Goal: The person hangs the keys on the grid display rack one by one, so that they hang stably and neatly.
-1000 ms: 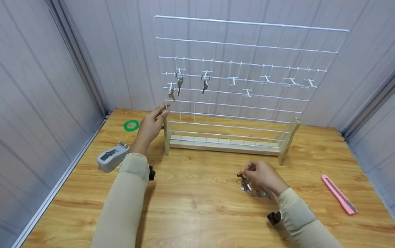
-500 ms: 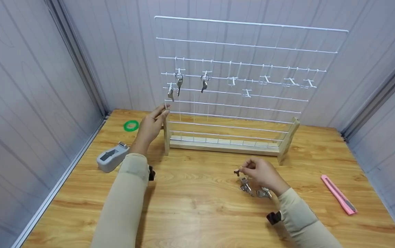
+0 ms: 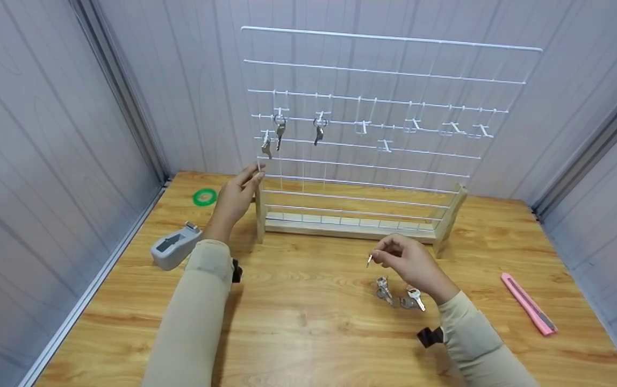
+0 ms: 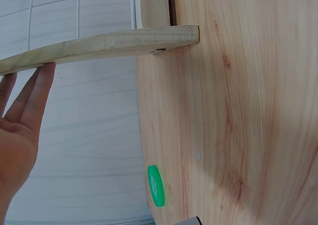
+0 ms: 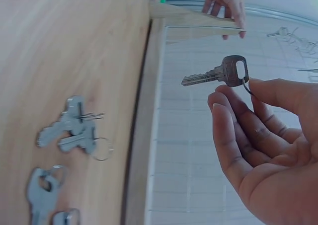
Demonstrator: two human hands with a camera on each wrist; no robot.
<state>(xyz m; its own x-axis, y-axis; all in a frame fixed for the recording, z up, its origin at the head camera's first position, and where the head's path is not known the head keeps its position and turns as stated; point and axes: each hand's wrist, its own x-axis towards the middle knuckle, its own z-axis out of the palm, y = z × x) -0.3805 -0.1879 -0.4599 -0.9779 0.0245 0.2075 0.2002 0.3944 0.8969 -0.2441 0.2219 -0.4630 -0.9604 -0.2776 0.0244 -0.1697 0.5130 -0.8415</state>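
My right hand [image 3: 413, 266] pinches a key ring between thumb and finger, above the table in front of the rack. From that ring a silver key [image 5: 231, 73] sticks out, its toothed blade facing away from the fingers. Loose keys [image 5: 74, 128] with small rings lie on the table below this hand. My left hand [image 3: 235, 199] holds the left edge of the white wire rack [image 3: 362, 200], its fingers at the wooden upright [image 4: 119, 42]. Three keys hang from rack hooks at the left, one being the key [image 3: 319, 133]. Several hooks [image 3: 415, 124] farther right carry none.
A grey tape dispenser [image 3: 177, 247] and a green tape roll [image 3: 205, 197] lie left of the rack. At the right is a pink utility knife [image 3: 529, 303]. Panelled walls [image 3: 34, 161] enclose the wooden table [image 3: 287, 322] at the back and sides.
My right hand has lifted a key from the pile and risen slightly toward the rack, uncovering the keys left on the table. The left hand stays at the rack's edge.
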